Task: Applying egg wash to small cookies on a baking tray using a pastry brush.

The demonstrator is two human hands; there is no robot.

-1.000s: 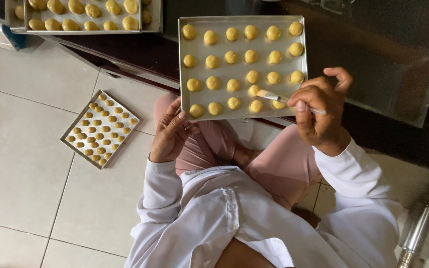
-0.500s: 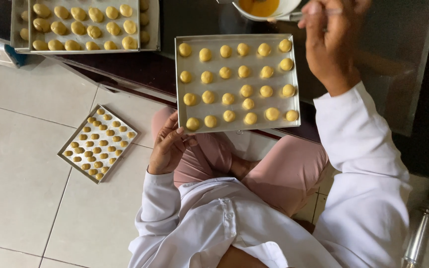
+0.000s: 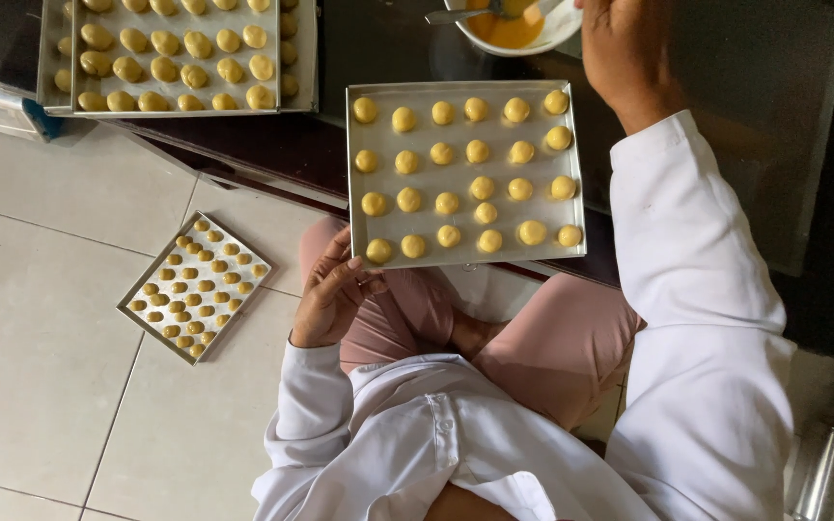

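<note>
The right hand (image 3: 629, 53) is raised at the bowl of yellow liquid (image 3: 514, 24); its fingers are cut off by the top edge, so its grip cannot be told. A metal utensil (image 3: 456, 14) is seen resting in the bowl. The left hand (image 3: 332, 294) is curled around the near left corner of the metal tray (image 3: 465, 256), thumb on the rim. Rows of pale dough balls (image 3: 446, 203) are carried by the tray, which is held over the lap against the dark bench (image 3: 378, 39). Another filled tray (image 3: 195, 280) lies on the tiled floor (image 3: 41, 338), and a third (image 3: 176, 53), partly cropped, sits on the bench.
</note>
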